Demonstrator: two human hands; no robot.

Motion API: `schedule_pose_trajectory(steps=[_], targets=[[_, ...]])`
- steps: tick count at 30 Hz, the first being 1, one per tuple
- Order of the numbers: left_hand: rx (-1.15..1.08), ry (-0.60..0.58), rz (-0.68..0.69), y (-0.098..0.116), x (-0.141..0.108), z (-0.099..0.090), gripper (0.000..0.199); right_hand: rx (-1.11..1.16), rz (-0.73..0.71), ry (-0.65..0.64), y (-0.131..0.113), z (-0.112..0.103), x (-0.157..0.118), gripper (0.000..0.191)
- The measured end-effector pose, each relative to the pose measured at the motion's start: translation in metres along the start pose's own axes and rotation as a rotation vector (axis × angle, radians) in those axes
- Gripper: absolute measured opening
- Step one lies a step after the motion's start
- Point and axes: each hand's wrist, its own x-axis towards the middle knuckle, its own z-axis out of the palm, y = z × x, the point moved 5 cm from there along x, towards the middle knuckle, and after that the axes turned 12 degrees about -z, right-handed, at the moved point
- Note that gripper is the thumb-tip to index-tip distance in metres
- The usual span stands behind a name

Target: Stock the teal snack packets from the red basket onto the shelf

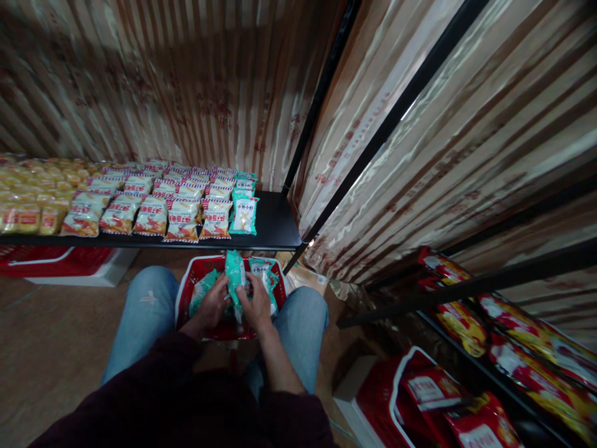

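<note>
Between my knees stands a red shopping basket [186, 274] with a white rim, holding several teal snack bags [265, 271]. Above it, my left hand [215, 303] and my right hand [255, 303] are closed on one teal snack bag [234, 269], tilted upright between them. The fingers of my left hand grip its left side, while my right thumb presses its front. Straight ahead, a black shelf [275, 218] bears a short column of matching teal bags [244, 216] at the right end of the stock.
Rows of white-and-red snack bags [181, 218] and yellow packs [28, 214] fill the shelf leftward. Black posts [321, 214] rise at its right end. Another red basket [382, 398] and a rack of red-yellow packs [527, 367] stand at right. A further red basket [51, 260] sits under the shelf.
</note>
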Motion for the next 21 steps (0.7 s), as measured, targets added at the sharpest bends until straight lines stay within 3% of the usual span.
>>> schedule_pose_trajectory(steps=[2,8,16,21], targets=[[-0.044,-0.062,-0.04,-0.004,0.001,0.001,0.038,0.008,0.023,-0.005,0.002,0.0,-0.001,0.047],[0.028,-0.063,0.014,-0.008,0.003,-0.001,0.047,0.075,0.083,0.031,0.012,0.001,-0.005,0.053],[0.118,-0.076,0.076,0.003,-0.005,0.01,0.046,0.092,0.109,0.081,0.021,0.004,-0.005,0.059],[0.172,-0.016,0.096,0.0,0.007,0.009,0.052,0.118,0.158,0.151,0.03,-0.001,-0.008,0.057]])
